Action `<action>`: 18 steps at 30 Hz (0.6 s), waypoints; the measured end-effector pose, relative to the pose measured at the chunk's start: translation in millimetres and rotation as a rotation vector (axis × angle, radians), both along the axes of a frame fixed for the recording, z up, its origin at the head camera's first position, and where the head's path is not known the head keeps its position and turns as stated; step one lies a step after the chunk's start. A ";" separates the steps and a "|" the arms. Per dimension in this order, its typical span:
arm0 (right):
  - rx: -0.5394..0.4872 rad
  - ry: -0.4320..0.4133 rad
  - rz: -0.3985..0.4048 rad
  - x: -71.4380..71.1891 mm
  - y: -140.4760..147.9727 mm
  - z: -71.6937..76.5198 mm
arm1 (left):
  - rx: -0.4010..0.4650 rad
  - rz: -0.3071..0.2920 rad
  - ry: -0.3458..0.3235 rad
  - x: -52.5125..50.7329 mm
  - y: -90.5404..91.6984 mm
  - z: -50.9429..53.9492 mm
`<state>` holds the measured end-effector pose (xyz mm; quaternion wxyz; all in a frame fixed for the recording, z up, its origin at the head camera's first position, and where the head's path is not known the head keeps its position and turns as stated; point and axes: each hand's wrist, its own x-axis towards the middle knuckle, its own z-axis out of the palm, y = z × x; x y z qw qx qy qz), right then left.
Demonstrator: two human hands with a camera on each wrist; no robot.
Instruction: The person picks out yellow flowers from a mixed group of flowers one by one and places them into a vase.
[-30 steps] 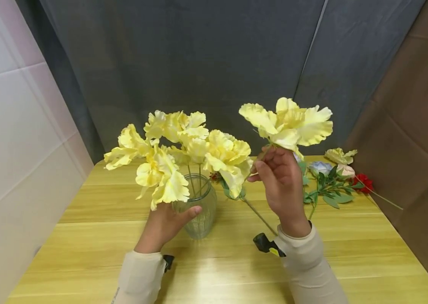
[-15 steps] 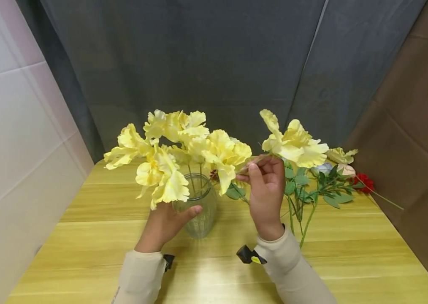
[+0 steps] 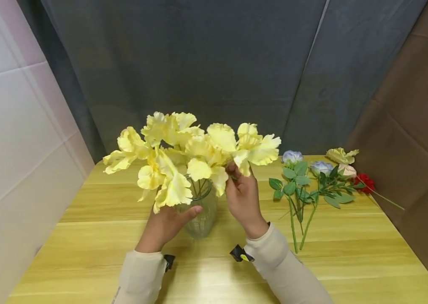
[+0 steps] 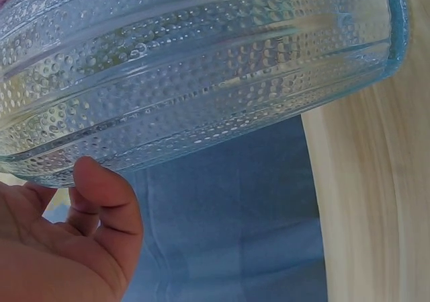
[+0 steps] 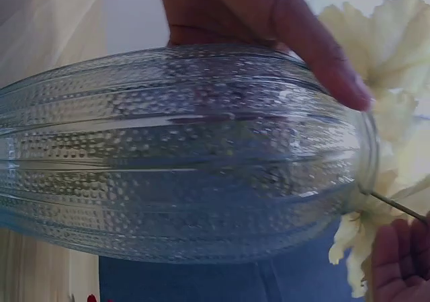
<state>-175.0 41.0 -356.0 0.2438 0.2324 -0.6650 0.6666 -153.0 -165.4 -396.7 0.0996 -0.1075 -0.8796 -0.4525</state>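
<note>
A ribbed, dimpled clear glass vase (image 3: pixel 200 219) stands upright on the table, several yellow artificial flowers (image 3: pixel 172 177) spreading from its mouth. My left hand (image 3: pixel 164 226) holds the vase's left side; the left wrist view shows its curled fingers (image 4: pixel 107 187) against the glass. In the right wrist view its thumb lies near the rim. My right hand (image 3: pixel 244 198) grips the stem of another yellow flower (image 3: pixel 257 147) just right of the mouth. That thin stem (image 5: pixel 400 206) meets the vase rim in the right wrist view. How deep it reaches inside cannot be made out.
On the right of the wooden table (image 3: pixel 96 261) lie blue roses (image 3: pixel 293 157) with green leaves, a pale pink flower (image 3: pixel 347 170), a red flower (image 3: pixel 364 183) and a yellow flower (image 3: pixel 341 156). A dark grey curtain (image 3: pixel 199 55) hangs behind.
My right hand has moved left and slightly down with the yellow flower, up to the vase mouth. The left hand has stayed at the vase. The blue roses at right are now uncovered.
</note>
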 end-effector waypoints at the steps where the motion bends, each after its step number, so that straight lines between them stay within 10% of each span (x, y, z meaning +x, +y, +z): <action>1: -0.011 0.029 0.034 -1.8 -2.0 0.0 | 0.003 0.006 -0.019 0.4 0.1 0.3; 6: -0.011 0.080 0.076 -6.3 -7.4 2.2 | -0.034 0.050 -0.141 2.5 1.6 2.3; 18: 0.128 -0.081 -0.077 12.9 7.0 10.0 | -0.113 0.006 -0.076 -3.0 0.0 -0.2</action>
